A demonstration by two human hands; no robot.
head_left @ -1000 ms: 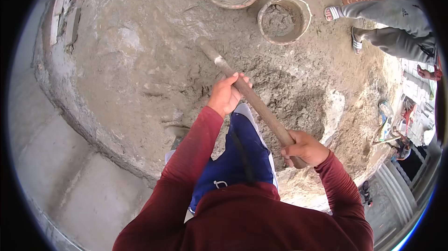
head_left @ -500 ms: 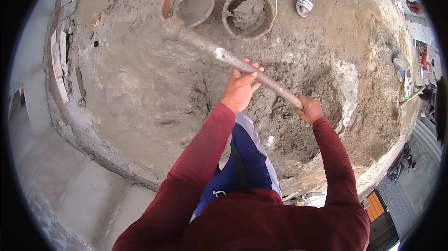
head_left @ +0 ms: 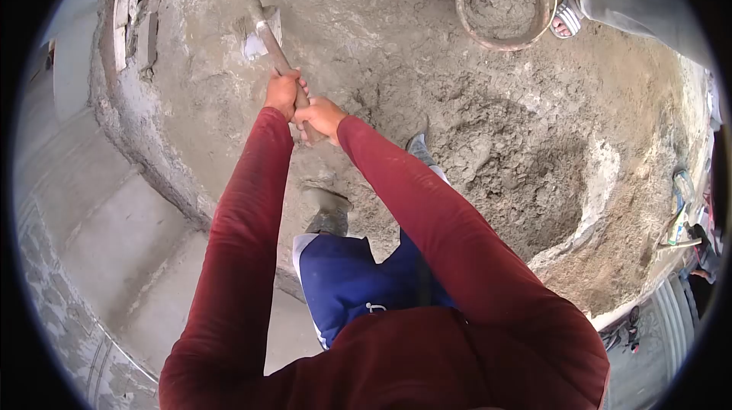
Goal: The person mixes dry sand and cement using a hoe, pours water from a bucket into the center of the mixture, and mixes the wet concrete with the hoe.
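Over the grey mix (head_left: 381, 52), away from the bucket (head_left: 464, 17), the long-handled tool (head_left: 278, 53) has swung leftward; work seems shifted there. The left hand (head_left: 283, 94) and right hand (head_left: 320, 116) came together, fingers wrapped around its shaft.

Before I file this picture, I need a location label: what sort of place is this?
Probably a building site: there is a bucket of damp, mortar-like mix, a rough spread of similar grey material, and a long-handled tool gripped by the left hand and right hand.
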